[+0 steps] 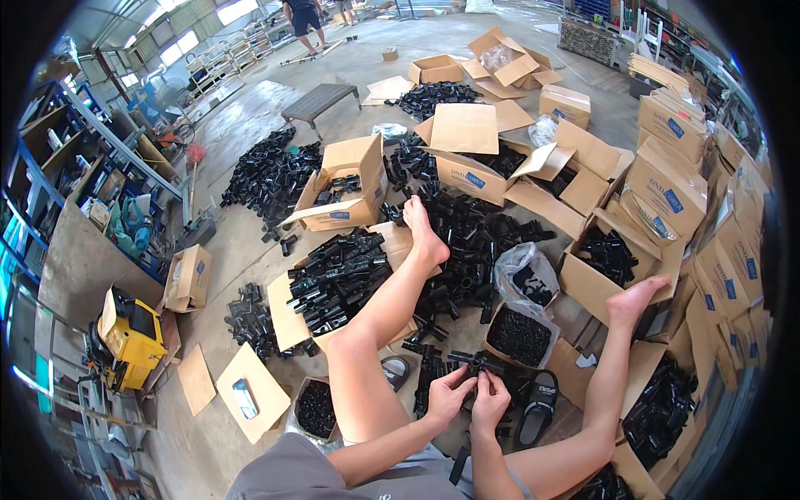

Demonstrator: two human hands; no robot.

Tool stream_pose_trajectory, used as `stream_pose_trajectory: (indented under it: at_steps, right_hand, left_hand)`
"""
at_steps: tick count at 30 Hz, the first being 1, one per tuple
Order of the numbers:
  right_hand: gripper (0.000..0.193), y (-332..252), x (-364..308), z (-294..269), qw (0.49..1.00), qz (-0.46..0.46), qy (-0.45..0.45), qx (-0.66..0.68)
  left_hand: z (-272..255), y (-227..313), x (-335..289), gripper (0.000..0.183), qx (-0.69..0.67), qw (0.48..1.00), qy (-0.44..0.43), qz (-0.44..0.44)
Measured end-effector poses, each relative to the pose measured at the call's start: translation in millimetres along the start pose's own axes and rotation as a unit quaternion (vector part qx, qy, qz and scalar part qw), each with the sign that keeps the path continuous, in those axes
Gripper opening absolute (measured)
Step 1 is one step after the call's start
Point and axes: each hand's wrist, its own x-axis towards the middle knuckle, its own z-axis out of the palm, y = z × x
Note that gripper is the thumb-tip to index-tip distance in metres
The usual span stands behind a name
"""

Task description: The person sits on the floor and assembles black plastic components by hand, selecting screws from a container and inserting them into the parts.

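My left hand (447, 397) and my right hand (490, 405) come together between my spread legs. Their fingertips pinch a black plastic fitting (475, 362) with tube-like ends; whether a second small piece is between the fingers cannot be made out. Just beyond the hands, small black pieces (518, 336) fill a carton. A clear plastic bag (510, 268) with more black parts stands behind that carton. To the left, many black fittings (337, 287) are stacked on flat cardboard. Loose fittings (471, 250) lie heaped on the floor ahead.
Open cartons of black parts surround me, one (342, 218) ahead and another (583, 275) beside my right foot. Stacked cartons (667, 187) line the right. Black sandals (536, 410) lie near my hands. A yellow machine (133, 342) stands left; another person (304, 21) is far off.
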Motion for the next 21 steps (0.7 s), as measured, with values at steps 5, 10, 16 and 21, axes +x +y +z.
stream_pose_trajectory:
  at_steps: [5, 10, 16, 21]
  right_hand:
    - [0.016, -15, -4, -5, 0.990, 0.018, -0.027, -0.141]
    - [0.018, 9, -5, -8, 1.000, -0.002, 0.006, -0.005]
    - [0.023, -2, -2, -8, 0.999, -0.013, -0.022, -0.039]
    - [0.024, -2, 0, -4, 0.994, 0.022, -0.021, -0.104]
  left_hand:
    - [-2, -3, -4, 0.048, 0.025, 1.000, 0.008, 0.012]
    - [-2, -6, -8, 0.047, 0.008, 1.000, -0.003, 0.000]
    - [-1, 4, 4, 0.047, 0.021, 1.000, -0.021, 0.001]
    - [-13, -1, 4, 0.049, 0.007, 1.000, 0.001, -0.011]
